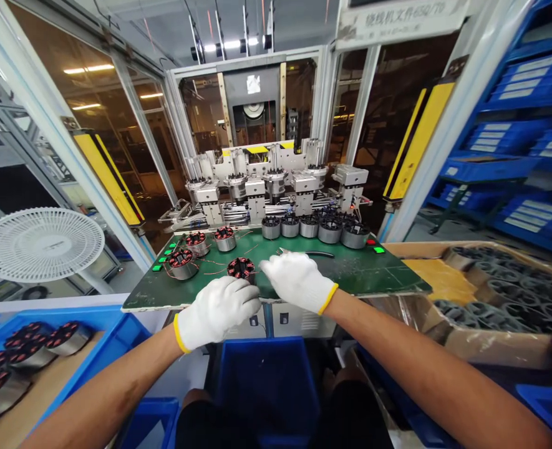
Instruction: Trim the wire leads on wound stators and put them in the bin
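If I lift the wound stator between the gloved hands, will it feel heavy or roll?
The stator probably feels heavy for its size, because it looks mostly like solid metal. Standing on end, it seems stable, but its round side could roll if tipped. Its thin wires look floppy.

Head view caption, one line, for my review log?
White-gloved left hand and right hand beside a red-and-black wound stator on a green workbench.

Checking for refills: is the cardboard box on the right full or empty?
Mostly full: the cardboard box holds rows of ring-shaped metal cores beside a yellow sheet.
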Tool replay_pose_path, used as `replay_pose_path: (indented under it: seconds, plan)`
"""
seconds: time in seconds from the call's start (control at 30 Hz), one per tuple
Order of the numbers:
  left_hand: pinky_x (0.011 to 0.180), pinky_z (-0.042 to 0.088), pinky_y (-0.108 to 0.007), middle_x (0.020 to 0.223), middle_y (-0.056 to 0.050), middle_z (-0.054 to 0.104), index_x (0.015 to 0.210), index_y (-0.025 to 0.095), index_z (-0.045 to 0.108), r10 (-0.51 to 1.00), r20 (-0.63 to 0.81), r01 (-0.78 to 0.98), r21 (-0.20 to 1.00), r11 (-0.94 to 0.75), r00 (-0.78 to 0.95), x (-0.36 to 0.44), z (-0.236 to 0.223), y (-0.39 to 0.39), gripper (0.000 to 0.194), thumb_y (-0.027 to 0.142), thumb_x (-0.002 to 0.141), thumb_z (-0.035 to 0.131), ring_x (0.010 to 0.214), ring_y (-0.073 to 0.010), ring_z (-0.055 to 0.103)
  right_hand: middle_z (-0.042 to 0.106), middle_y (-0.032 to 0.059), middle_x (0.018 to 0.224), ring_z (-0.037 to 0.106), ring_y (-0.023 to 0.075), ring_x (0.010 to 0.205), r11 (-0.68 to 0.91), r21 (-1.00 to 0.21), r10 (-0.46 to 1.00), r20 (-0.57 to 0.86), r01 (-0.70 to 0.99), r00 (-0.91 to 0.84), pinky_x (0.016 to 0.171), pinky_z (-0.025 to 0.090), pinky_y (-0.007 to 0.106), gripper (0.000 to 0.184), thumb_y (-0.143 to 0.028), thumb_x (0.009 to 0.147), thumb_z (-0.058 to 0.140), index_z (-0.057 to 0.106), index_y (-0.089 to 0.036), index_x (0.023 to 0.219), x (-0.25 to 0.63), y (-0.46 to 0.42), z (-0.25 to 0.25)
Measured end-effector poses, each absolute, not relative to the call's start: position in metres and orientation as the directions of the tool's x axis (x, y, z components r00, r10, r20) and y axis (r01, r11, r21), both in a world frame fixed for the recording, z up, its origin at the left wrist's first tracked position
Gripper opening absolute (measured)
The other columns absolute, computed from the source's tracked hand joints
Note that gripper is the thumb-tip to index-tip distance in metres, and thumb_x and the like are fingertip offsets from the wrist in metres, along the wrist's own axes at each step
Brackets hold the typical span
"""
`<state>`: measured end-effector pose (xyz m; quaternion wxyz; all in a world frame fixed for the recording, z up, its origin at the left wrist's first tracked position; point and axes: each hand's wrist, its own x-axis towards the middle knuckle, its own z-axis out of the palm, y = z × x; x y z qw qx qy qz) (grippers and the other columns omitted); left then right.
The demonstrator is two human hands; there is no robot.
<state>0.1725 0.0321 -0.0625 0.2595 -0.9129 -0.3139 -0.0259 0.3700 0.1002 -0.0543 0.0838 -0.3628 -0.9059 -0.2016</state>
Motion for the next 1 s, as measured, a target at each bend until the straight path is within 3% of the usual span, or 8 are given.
replay_pose_path:
  seconds: [0.17,0.33,0.5,0.6,0.67,0.8,0.87,1.0]
  plan:
    - [0.078,0.050,-0.039,0.116,-0.013,0.060,0.119,0.018,0.052,0.583,0.086,0.551,-0.458,-0.698,0.808,0.168,-0.053,0.019,0.036,0.015,0.087,0.036,0.102,-0.0257,0.056,0.059,0.0093,0.086,0.057,0.0246,0.079,0.649,0.372,0.562,0.352,0.663,-0.748,0.063,0.033,0.033,0.033,-0.013,0.090,0.030,0.050,-0.019,0.115,0.369,0.109,-0.059]
    - [0.075,0.052,-0.040,0.105,-0.012,0.064,0.129,0.017,0.046,0.655,0.127,0.636,-0.431,-0.640,0.745,0.157,-0.058,0.022,0.048,0.014,0.082,0.038,0.093,-0.0261,0.061,0.060,0.0131,0.087,0.057,0.0254,0.083,0.678,0.350,0.559,0.327,0.647,-0.762,0.068,0.034,0.035,0.030,-0.014,0.091,0.027,0.056,-0.015,0.099,0.364,0.122,-0.067]
    - [0.068,0.052,-0.034,0.095,-0.009,0.067,0.123,0.019,0.055,0.687,0.269,0.735,-0.317,-0.599,0.675,0.154,-0.066,0.024,0.047,0.011,0.081,0.033,0.082,-0.0219,0.063,0.062,0.0113,0.086,0.059,0.0260,0.082,0.683,0.299,0.589,0.313,0.666,-0.745,0.070,0.036,0.037,0.025,-0.015,0.088,0.034,0.057,-0.017,0.096,0.361,0.127,-0.075]
    - [0.073,0.052,-0.032,0.093,-0.007,0.068,0.119,0.020,0.059,0.710,0.382,0.794,-0.126,-0.594,0.592,0.152,-0.070,0.022,0.045,0.011,0.084,0.032,0.084,-0.0187,0.064,0.063,0.0104,0.085,0.061,0.0263,0.080,0.691,0.276,0.601,0.294,0.668,-0.743,0.067,0.038,0.036,0.024,-0.016,0.087,0.036,0.058,-0.018,0.097,0.362,0.125,-0.079]
    - [0.080,0.051,-0.030,0.097,-0.006,0.070,0.117,0.020,0.061,0.749,0.447,0.806,0.096,-0.584,0.489,0.150,-0.068,0.022,0.043,0.013,0.087,0.031,0.088,-0.0165,0.064,0.064,0.0098,0.082,0.062,0.0268,0.078,0.703,0.252,0.606,0.277,0.665,-0.745,0.064,0.038,0.034,0.023,-0.016,0.086,0.038,0.058,-0.019,0.096,0.364,0.123,-0.081]
    - [0.070,0.051,-0.023,0.082,-0.002,0.069,0.112,0.019,0.064,0.901,0.395,0.777,0.505,-0.376,0.180,0.161,-0.045,0.037,0.037,0.026,0.090,0.035,0.073,-0.0126,0.063,0.064,0.0091,0.077,0.063,0.0280,0.073,0.723,0.190,0.612,0.272,0.665,-0.743,0.061,0.041,0.035,0.015,-0.016,0.081,0.044,0.057,-0.017,0.088,0.360,0.111,-0.090]
    - [0.060,0.048,-0.022,0.071,-0.001,0.066,0.109,0.018,0.066,0.937,0.335,0.756,0.588,-0.287,0.095,0.177,-0.030,0.055,0.036,0.030,0.088,0.039,0.064,-0.0122,0.060,0.063,0.0099,0.075,0.063,0.0289,0.072,0.716,0.162,0.621,0.296,0.679,-0.726,0.061,0.043,0.037,0.013,-0.016,0.081,0.044,0.056,-0.016,0.087,0.354,0.099,-0.096]
    - [0.048,0.042,-0.019,0.062,0.001,0.063,0.099,0.018,0.069,0.966,0.244,0.715,0.661,-0.228,0.084,0.208,-0.019,0.100,0.031,0.026,0.081,0.044,0.052,-0.0106,0.056,0.061,0.0116,0.071,0.063,0.0299,0.070,0.673,0.125,0.665,0.329,0.729,-0.670,0.057,0.045,0.038,0.013,-0.013,0.080,0.043,0.055,-0.013,0.087,0.338,0.075,-0.108]
